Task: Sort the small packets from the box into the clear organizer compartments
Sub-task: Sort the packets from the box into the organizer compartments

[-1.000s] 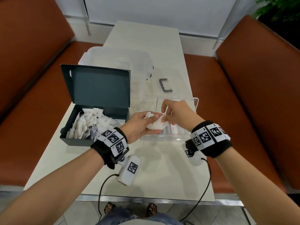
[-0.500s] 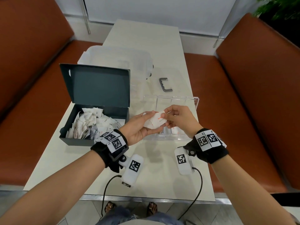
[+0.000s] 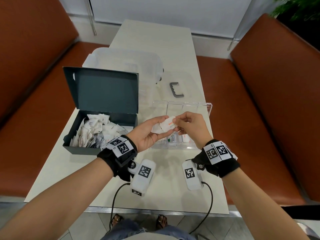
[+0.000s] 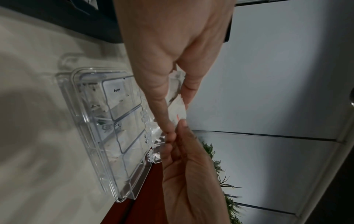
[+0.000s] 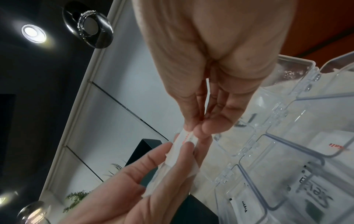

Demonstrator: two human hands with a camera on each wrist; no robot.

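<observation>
Both hands meet just above the clear organizer (image 3: pixel 180 108), which sits on the white table (image 3: pixel 155 40). The left hand (image 3: pixel 149 134) lies palm up with a few small white packets (image 3: pixel 158 129) on its fingers, thumb curled over them. The right hand (image 3: pixel 188 125) pinches the top packet (image 3: pixel 168 124) – the one with red letters – between thumb and fingertips. Both hands touch this packet. Left of the organizer stands the dark box (image 3: pixel 100 116), lid up, with many white packets inside. In the organizer lie some packets already – one reads Stevia (image 3: pixel 172 138). A grey handle (image 3: pixel 175 90) lies behind the organizer
</observation>
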